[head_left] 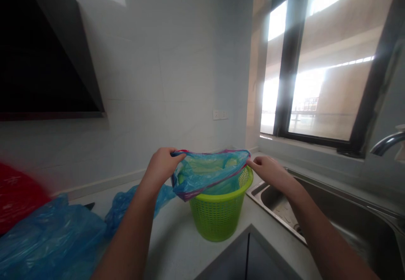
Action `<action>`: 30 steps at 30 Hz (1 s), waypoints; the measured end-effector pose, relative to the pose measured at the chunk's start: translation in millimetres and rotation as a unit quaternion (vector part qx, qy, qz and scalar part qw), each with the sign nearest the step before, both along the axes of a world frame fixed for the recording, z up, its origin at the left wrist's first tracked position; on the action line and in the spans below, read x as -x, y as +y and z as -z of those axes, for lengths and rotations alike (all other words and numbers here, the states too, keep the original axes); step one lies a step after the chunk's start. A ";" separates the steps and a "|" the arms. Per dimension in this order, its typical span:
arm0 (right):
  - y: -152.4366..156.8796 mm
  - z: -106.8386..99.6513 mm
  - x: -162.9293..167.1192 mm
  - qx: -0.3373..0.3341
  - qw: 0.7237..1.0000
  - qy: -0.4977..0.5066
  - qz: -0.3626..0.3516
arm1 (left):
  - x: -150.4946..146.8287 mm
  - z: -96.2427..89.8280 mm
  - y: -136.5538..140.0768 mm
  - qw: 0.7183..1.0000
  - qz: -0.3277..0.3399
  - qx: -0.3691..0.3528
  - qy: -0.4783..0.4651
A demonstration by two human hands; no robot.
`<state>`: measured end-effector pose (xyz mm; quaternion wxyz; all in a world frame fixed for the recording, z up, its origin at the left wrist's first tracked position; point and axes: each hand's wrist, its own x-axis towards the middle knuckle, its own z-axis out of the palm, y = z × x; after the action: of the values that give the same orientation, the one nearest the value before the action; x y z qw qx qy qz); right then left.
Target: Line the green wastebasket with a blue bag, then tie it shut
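The blue bag [218, 168] lies between the 2 hands, its mouth stretched long from left to right, over and partly inside the green basket [217, 221]. The left hand [161, 164] pinches the left end, out past the rim; the right hand [270, 170], nearer the basket, pinches the right end. The sink [357, 231] sits farther right.

Left hand [160, 167] and right hand [271, 171] grip bag [209, 173]; basket [218, 217] beneath

No readable text (labels, numbers included).
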<state>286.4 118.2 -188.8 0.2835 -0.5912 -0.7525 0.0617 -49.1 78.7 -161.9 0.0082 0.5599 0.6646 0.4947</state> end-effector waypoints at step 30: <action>31.8 0.3 -11.4 0.237 0.489 0.815 -0.200 | -13.1 10.0 16.3 0.989 -0.061 -0.129 -0.036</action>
<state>297.8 150.0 -189.1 0.5999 -0.1555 -0.2411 0.7469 -36.0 95.0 -171.9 -0.0704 0.4970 0.6275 0.5952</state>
